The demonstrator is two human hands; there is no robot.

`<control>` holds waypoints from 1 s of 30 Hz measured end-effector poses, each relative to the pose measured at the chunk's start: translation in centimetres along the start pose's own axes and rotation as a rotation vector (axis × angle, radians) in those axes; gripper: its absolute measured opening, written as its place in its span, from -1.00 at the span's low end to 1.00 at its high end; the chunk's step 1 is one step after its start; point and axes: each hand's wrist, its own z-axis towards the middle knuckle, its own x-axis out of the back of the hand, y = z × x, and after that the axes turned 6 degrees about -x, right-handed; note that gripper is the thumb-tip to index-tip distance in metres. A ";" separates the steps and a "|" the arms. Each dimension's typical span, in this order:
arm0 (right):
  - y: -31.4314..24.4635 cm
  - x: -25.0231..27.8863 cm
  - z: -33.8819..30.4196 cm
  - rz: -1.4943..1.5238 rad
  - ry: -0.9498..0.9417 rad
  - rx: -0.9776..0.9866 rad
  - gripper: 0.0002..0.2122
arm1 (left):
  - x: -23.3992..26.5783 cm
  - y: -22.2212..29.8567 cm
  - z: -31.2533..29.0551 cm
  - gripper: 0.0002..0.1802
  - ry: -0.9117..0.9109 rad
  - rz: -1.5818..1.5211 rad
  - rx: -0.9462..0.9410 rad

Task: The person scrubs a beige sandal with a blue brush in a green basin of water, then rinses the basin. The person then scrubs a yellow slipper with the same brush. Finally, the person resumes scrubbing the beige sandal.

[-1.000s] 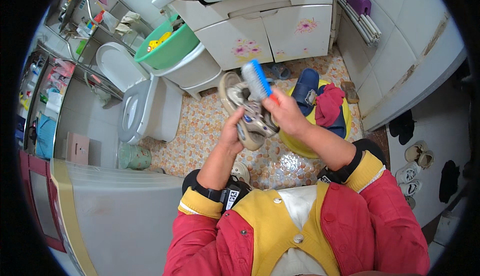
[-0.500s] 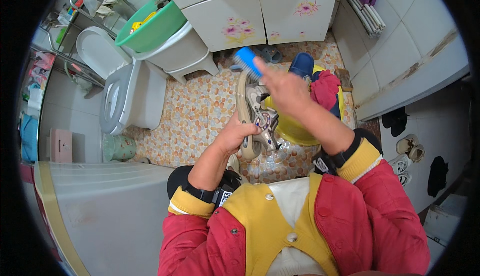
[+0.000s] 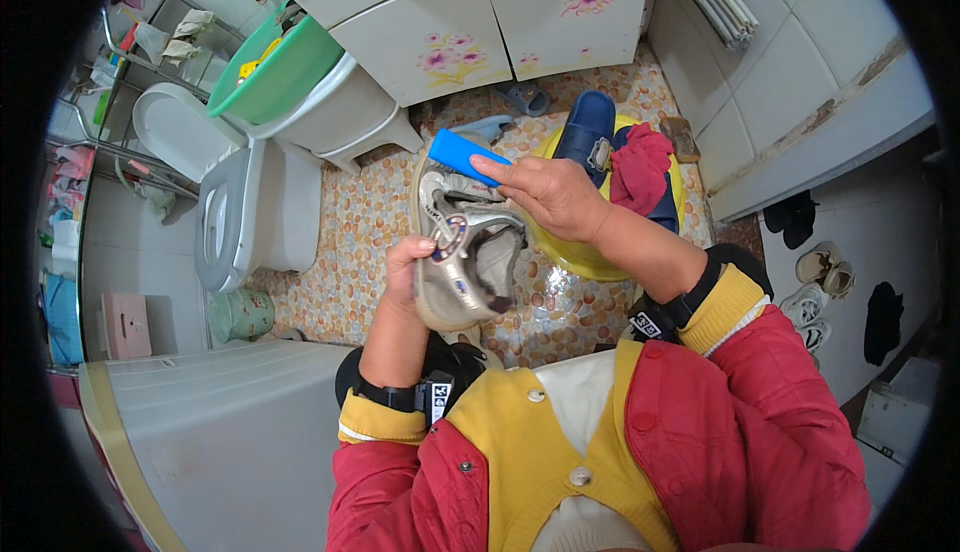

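Observation:
In my left hand (image 3: 405, 264) is a grey and beige sneaker (image 3: 465, 270), gripped at its left side with the thumb over the upper. The shoe's upper and opening face up, its toe away from me. My right hand (image 3: 560, 192) holds a scrubbing brush with a blue back (image 3: 463, 158) over the toe end of the shoe. The bristles point down, hidden from view; whether they touch the shoe I cannot tell. Just right of the shoe, partly behind my right forearm, is a yellow basin (image 3: 572, 257) with a dark blue slipper (image 3: 587, 132) and a crimson cloth (image 3: 642, 169) at it.
The pebble-patterned floor (image 3: 360, 222) looks wet near the basin. Left are a toilet (image 3: 215, 222) and a green tub (image 3: 315, 67) on a white stool (image 3: 370, 117). A white cabinet (image 3: 440, 42) stands ahead. Shoes (image 3: 805, 304) lie beyond the doorway at right.
The sneaker has turned from showing its sole edge to showing its upper, and moved left. The brush has tipped so its blue back faces up, its bristles out of sight.

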 end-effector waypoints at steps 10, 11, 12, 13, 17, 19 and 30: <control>0.7 -0.7 -0.5 0.046 -0.042 -0.188 -0.60 | 0.7 -0.7 0.7 -0.16 -0.034 -0.100 -0.025; 0.8 -0.6 -0.6 0.037 -0.066 -0.179 -0.60 | 0.7 -0.8 0.7 -0.18 -0.011 0.007 0.044; 1.0 -0.5 -0.5 -0.025 -0.059 -0.276 -0.60 | 0.7 -1.0 0.8 -0.21 -0.012 0.065 0.064; 1.1 -0.4 -0.5 -0.077 -0.053 -0.360 -0.60 | 0.7 -1.1 0.9 -0.23 -0.005 0.166 0.096; 1.0 0.3 0.1 -0.004 -0.054 -0.495 -0.61 | 0.6 -0.3 1.5 -0.23 -0.009 0.006 0.053; 0.4 0.7 0.2 0.083 0.012 -0.508 -0.60 | 0.7 0.7 1.7 -0.20 -0.045 -0.042 -0.092; 0.9 0.2 0.1 -0.187 -0.041 -0.548 -0.57 | 1.8 0.0 1.4 -0.32 0.005 0.027 -0.131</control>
